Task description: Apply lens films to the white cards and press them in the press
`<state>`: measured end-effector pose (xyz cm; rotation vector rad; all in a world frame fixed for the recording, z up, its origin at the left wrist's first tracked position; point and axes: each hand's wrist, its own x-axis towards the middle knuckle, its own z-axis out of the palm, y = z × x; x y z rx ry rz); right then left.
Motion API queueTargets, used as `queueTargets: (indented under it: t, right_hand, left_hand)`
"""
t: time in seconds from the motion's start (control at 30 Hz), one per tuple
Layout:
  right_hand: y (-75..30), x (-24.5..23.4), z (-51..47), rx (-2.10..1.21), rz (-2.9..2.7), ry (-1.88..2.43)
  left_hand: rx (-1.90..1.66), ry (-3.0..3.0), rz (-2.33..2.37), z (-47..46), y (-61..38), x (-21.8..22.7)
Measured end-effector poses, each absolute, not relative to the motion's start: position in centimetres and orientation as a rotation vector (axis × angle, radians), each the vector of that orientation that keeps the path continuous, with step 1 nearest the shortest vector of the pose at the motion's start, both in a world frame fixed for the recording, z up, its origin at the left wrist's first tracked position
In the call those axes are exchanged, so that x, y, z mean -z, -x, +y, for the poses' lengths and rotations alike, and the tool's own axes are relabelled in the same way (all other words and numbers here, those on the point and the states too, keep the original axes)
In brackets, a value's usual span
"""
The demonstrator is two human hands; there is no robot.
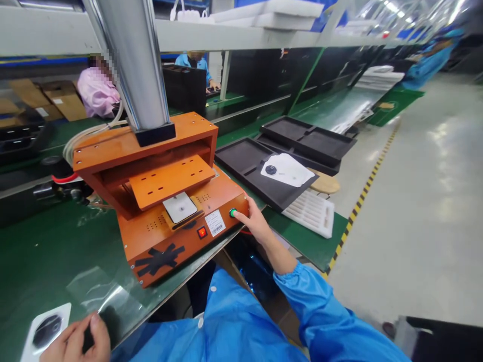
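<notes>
In front of me stands an orange press (pixel 222 193) with a big silver cylinder on top. My right hand (pixel 255 221) is at its front right corner, thumb on the green button (pixel 233 213), other fingers around the side and partly hidden. A small white plate (pixel 180 207) with a dark dot lies on the press bed, partly under the tilted orange upper plate (pixel 171 181). At the bottom left, my left hand (pixel 77 342) is beside a white card (pixel 65 312) with a dark round window, covering part of it. Its fingers are loosely bent, the thumb apart.
Black trays (pixel 241 156) lie right of the press; a white sheet (pixel 298 173) with a black round piece rests on one. A white slotted tray (pixel 320 216) and a wooden stool (pixel 326 182) are beyond. Clear film (pixel 101 291) lies on the green bench. Other people sit behind.
</notes>
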<state>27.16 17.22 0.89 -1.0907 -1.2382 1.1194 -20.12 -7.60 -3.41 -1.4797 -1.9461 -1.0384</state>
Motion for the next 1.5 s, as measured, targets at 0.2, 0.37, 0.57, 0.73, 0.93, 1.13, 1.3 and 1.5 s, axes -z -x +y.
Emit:
queueTargets:
  t: [0.2, 0.37, 0.57, 0.73, 0.93, 1.13, 1.3, 1.5]
  right_hand:
    - [-27.0, -0.5, 17.1, -1.057, -1.210, 1.143]
    - [-27.4, -0.2, 17.0, -1.061, -1.269, 1.157]
    - [-28.1, 1.1, 17.1, -1.021, -1.287, 1.179]
    - [-28.4, 1.9, 17.2, -0.975, -1.308, 1.192]
    - [-28.6, 1.4, 17.0, -1.058, -1.294, 1.171]
    - [-28.0, 0.7, 16.7, -0.983, -1.303, 1.200]
    - [-27.9, 0.1, 16.4, -1.019, -1.285, 1.191]
    - [-28.5, 0.8, 16.7, -0.981, -1.362, 1.161]
  left_hand:
    - [0.836, 1.513, -1.764, -7.5, 18.9, 2.1]
    - [0.830, 1.512, -1.793, -7.5, 18.3, 1.7]
    - [0.802, 1.485, -1.842, -8.0, 17.5, 1.6]
    - [0.839, 1.435, -1.966, -8.2, 16.8, 1.3]
    - [0.861, 1.410, -2.011, -8.0, 16.4, 1.1]
    - [0.881, 1.459, -1.998, -7.7, 15.8, -0.1]
    - [1.129, 1.546, -2.011, -6.3, 12.8, -3.7]
    - [1.328, 1.883, -2.208, -2.3, 8.4, -5.0]
